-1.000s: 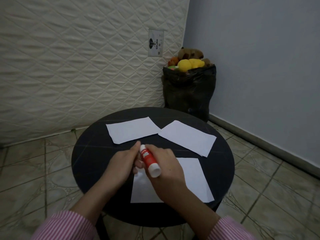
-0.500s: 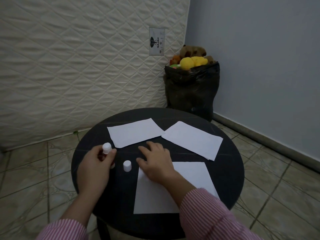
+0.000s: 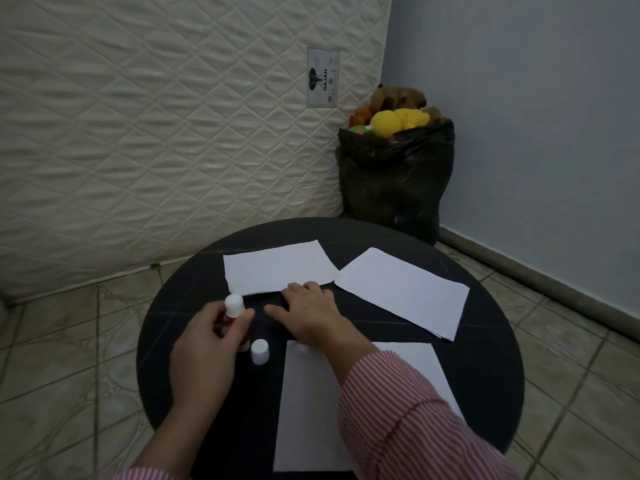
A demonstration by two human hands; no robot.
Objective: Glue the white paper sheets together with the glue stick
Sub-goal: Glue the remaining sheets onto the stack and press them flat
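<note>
Quilted cream mattress [image 3: 156,133], upright against the wall at far left, printed label near its right edge

Round black table [image 3: 166,341], centre, on a tiled floor

Left hand [image 3: 204,355], fingers curled round a red glue stick with a white end [image 3: 234,305], held upright over the left part of the table, its lower end at the tabletop

Small white cap [image 3: 259,351], standing on the table just right of the glue stick, apart from it

3 white paper sheets: 1 at far left [image 3: 277,268], 1 nearest the person [image 3: 311,410], 1 at far right [image 3: 401,292], all flat on the table

Right hand [image 3: 308,317], fingers straight and spread, palm down, fingertips at the near edge of the far-left sheet, holding nothing; striped pink sleeve [image 3: 415,427] over the near sheet

Black plastic bag [image 3: 394,174], in the corner, filled with soft toys
</note>
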